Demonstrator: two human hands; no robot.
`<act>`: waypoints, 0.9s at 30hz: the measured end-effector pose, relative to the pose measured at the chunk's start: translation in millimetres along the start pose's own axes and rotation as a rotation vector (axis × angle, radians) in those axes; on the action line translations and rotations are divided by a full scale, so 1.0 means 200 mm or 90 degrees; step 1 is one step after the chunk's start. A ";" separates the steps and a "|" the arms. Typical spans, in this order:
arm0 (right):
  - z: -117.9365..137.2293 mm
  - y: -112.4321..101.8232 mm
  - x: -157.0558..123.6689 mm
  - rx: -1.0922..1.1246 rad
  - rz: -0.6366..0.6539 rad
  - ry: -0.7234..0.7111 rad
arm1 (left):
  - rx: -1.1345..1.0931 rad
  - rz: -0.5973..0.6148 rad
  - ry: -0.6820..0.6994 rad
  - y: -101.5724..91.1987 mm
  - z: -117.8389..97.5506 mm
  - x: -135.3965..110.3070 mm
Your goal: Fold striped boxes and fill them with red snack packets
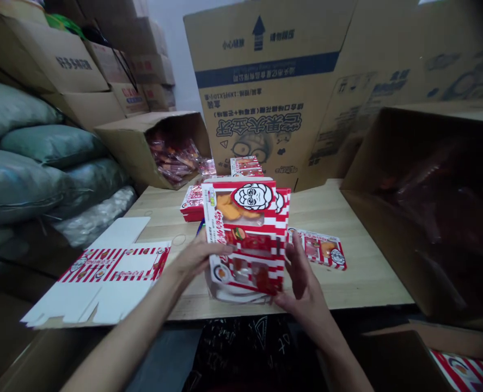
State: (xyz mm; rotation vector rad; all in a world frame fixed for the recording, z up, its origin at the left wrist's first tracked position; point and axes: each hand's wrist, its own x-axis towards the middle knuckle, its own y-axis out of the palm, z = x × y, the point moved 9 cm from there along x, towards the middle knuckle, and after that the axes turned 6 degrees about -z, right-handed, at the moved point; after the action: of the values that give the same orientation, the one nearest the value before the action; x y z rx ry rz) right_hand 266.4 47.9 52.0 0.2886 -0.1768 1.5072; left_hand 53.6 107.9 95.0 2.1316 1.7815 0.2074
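I hold a red-and-white striped toy box (pixel 247 234) upright above the near edge of the wooden table (pixel 347 272). It has a cartoon face printed at the top and clear windows showing toy food. My left hand (pixel 196 258) grips its left side with the thumb on the front. On the box's lower right corner, my right hand (pixel 302 283) has its fingers curled round the edge. More boxes of the same kind (pixel 192 202) lie stacked behind it.
Flat unfolded striped cartons (pixel 106 277) lie at the table's left. A small striped pack (pixel 323 249) lies to the right. An open carton of red packets (pixel 171 149) sits at the back left, a big open carton (pixel 429 207) at the right, sacks (pixel 29 163) at the left.
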 end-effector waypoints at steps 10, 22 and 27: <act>0.01 -0.64 -0.29 0.109 -0.304 0.169 | -0.234 0.079 -0.072 0.72 0.53 -0.06; -0.38 -1.12 -0.48 0.021 -0.531 0.104 | -0.292 0.049 -0.229 0.97 1.33 0.08; -0.58 -1.10 -0.32 -0.034 -0.318 0.153 | -0.166 -0.183 -0.281 0.64 1.49 -0.06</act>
State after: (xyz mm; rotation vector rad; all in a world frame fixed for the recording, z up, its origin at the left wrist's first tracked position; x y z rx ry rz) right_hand 473.8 12.2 -94.2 0.0949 0.0467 1.0282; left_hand 268.0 25.1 -133.8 1.5703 1.6628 -0.0957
